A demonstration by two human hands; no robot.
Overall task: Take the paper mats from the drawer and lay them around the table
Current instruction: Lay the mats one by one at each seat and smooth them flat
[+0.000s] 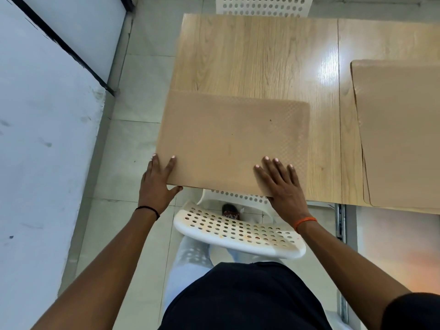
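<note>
Head view — tan embossed paper mat [228, 141]

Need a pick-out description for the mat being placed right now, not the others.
Start at the wooden table, at its left end above the white perforated chair. The mat being placed is the single tan sheet there, overhanging the table's left and near edges. The left hand grips its near-left corner and the right hand lies flat on it; the stack of mats to the right is untouched.
</note>
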